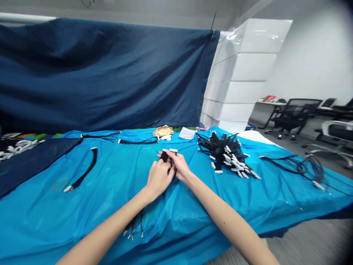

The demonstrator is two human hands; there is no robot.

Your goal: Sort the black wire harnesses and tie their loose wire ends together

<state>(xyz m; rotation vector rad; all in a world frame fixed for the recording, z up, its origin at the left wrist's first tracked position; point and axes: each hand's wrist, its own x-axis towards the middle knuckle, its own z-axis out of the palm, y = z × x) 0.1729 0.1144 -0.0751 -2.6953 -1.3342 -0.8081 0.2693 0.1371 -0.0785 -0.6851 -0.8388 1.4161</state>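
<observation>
At the middle of the blue-covered table, my left hand point(157, 177) and my right hand point(179, 165) are close together, fingers closed around black cable harnesses point(164, 156). Two white connectors point(173, 150) stick up past my fingertips. Below my left forearm, loose black wire ends with small metal tips point(135, 225) hang towards me; they appear to belong to the held harnesses, though my hands and arm hide the stretch between. A single black harness point(92, 165) with white ends lies apart on the left.
A large heap of black harnesses with white connectors point(227, 152) lies to the right, with more black cables point(292, 163) beyond. A rubber band point(60, 184) rests left. Further back are a gold-coloured bundle point(163, 131) and white paper point(186, 133). Stacked white boxes point(242, 81) stand behind.
</observation>
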